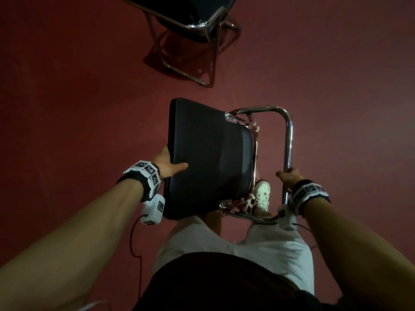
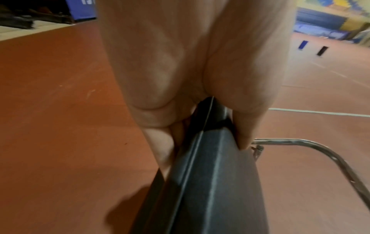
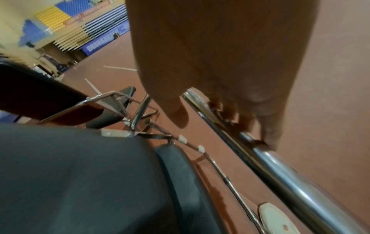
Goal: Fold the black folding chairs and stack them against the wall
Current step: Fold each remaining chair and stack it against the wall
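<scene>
A black folding chair with a padded seat and a chrome tube frame hangs in front of me above the floor. My left hand grips the seat's left edge, thumb on top and fingers underneath; the left wrist view shows the thumb pressed on the black seat edge. My right hand is curled round the chrome tube on the right side; the right wrist view shows its fingers wrapped over the chrome tube. A second black chair stands unfolded ahead.
The red floor stretches all around. My white shoe shows below the held chair's frame. In the right wrist view, blue and yellow stands line the far side of the hall. A cable hangs from my left wrist.
</scene>
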